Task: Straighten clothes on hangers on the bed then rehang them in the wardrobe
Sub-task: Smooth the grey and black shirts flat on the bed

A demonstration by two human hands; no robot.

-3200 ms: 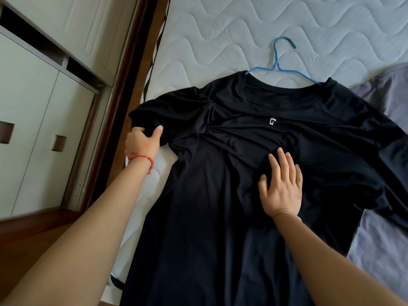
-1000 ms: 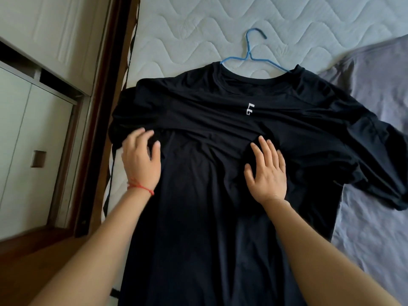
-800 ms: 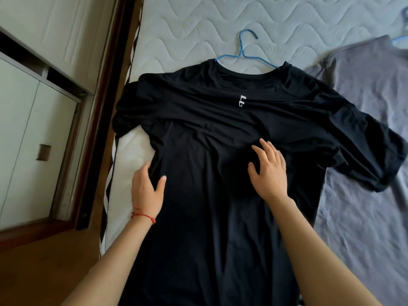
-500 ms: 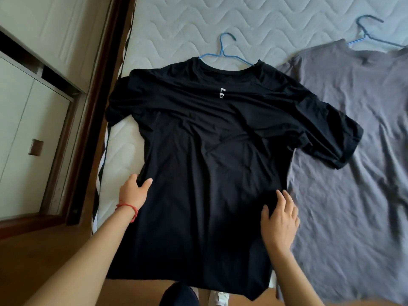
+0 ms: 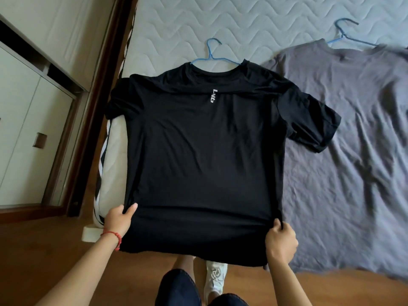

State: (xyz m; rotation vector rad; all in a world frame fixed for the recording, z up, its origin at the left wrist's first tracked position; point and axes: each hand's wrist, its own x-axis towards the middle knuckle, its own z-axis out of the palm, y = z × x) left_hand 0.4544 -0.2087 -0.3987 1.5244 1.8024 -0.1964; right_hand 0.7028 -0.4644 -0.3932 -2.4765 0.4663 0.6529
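A black T-shirt (image 5: 203, 155) with a small white logo lies spread flat on the quilted mattress (image 5: 254, 23), on a blue hanger (image 5: 213, 56) whose hook sticks out past the collar. My left hand (image 5: 118, 218) grips the shirt's lower left side seam. My right hand (image 5: 281, 240) pinches the lower right side seam. The cloth is taut between them and its hem hangs over the bed's foot edge. A grey T-shirt (image 5: 357, 151) on a second blue hanger (image 5: 345, 34) lies to the right, partly under the black sleeve.
White wardrobe doors (image 5: 24, 120) with recessed handles stand at the left behind a dark wooden frame (image 5: 92, 102). Wooden floor (image 5: 44, 250) runs along the bottom. My knees and a white shoe (image 5: 215, 277) show under the hem.
Both hands slid from the shirt's chest down its sides to the lower seams and took hold there. The folds across the front are gone. The view pulled back, showing the grey shirt.
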